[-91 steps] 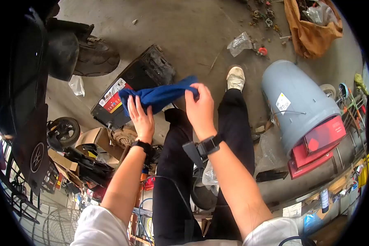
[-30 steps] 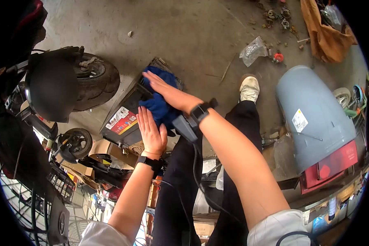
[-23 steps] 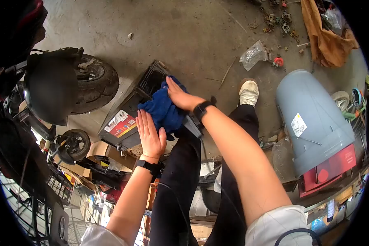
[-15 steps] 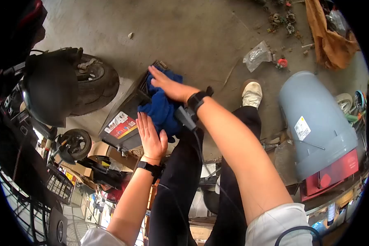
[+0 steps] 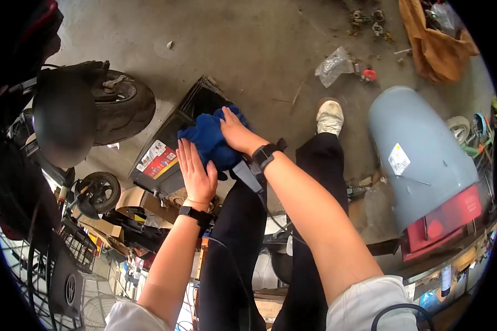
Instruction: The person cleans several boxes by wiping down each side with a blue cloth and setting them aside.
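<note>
A bunched blue cloth (image 5: 207, 140) lies on top of a dark box (image 5: 168, 135) that has a red, yellow and white label on its side. My left hand (image 5: 197, 175) rests against the near left side of the cloth, its fingers stretched out and the thumb apart. On the other side, my right hand (image 5: 238, 132) presses on the cloth with its fingers extended and the palm down. Between them the cloth is heaped up. Each wrist wears a black strap, and a grey device (image 5: 247, 175) with a cable hangs by my right wrist.
Left of the box stands a motorcycle wheel (image 5: 124, 107). A grey plastic bin (image 5: 422, 160) lies on its side at the right, by a red box (image 5: 444, 220). A clear plastic bag (image 5: 334, 67) and a brown cloth (image 5: 439, 52) are on the floor (image 5: 248, 49).
The cloth has been gathered toward me into a tighter heap, baring the box's far end. My right hand has drawn back toward my left hand, which has shifted slightly left.
</note>
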`<action>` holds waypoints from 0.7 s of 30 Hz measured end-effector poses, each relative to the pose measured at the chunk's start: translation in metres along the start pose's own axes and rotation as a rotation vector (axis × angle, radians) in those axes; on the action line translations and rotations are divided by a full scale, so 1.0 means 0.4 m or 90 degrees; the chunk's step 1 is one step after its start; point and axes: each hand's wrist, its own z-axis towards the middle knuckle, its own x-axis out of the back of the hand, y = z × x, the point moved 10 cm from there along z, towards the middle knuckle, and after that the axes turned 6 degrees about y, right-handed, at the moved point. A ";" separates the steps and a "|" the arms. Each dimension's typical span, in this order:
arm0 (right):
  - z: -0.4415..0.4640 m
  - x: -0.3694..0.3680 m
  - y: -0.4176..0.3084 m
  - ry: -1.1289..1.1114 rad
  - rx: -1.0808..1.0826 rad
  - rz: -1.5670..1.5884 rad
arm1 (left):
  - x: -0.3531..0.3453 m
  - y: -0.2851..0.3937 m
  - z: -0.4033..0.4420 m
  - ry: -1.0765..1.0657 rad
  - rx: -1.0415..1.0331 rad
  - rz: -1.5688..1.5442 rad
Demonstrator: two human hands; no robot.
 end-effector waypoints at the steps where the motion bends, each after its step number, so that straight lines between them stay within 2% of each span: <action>1: -0.004 -0.009 -0.009 -0.021 -0.005 -0.054 | 0.012 0.008 0.008 0.015 0.013 -0.004; 2: -0.016 -0.005 -0.016 -0.039 -0.011 -0.111 | 0.021 0.013 0.008 0.012 0.019 -0.003; 3: -0.046 0.029 -0.034 -0.023 -0.067 -0.078 | 0.032 0.013 0.011 0.013 0.023 -0.004; 6: -0.169 0.173 -0.155 0.042 -0.030 -0.157 | 0.112 0.059 0.031 0.039 0.030 -0.044; 8: -0.273 0.294 -0.243 0.207 0.037 -0.227 | 0.190 0.110 0.027 0.025 0.002 -0.044; 10: -0.447 0.429 -0.443 0.459 0.278 -0.211 | 0.304 0.171 0.021 0.068 -0.002 -0.051; 12: -0.594 0.498 -0.571 0.568 0.310 -0.293 | 0.398 0.221 0.020 0.096 -0.005 -0.162; 13: -0.592 0.518 -0.517 0.505 0.163 -0.317 | 0.429 0.246 0.020 0.033 0.030 -0.221; 14: -0.604 0.530 -0.444 0.440 0.011 -0.339 | 0.483 0.299 0.027 0.036 -0.013 -0.216; 16: -0.727 0.587 -0.536 0.507 0.079 -0.283 | 0.565 0.376 0.030 0.050 -0.063 -0.223; 19: -0.976 0.669 -0.734 0.550 0.167 -0.173 | 0.728 0.481 0.046 0.052 0.021 -0.254; 21: -1.127 0.708 -0.831 0.578 0.224 -0.172 | 0.808 0.548 0.053 0.065 -0.012 -0.259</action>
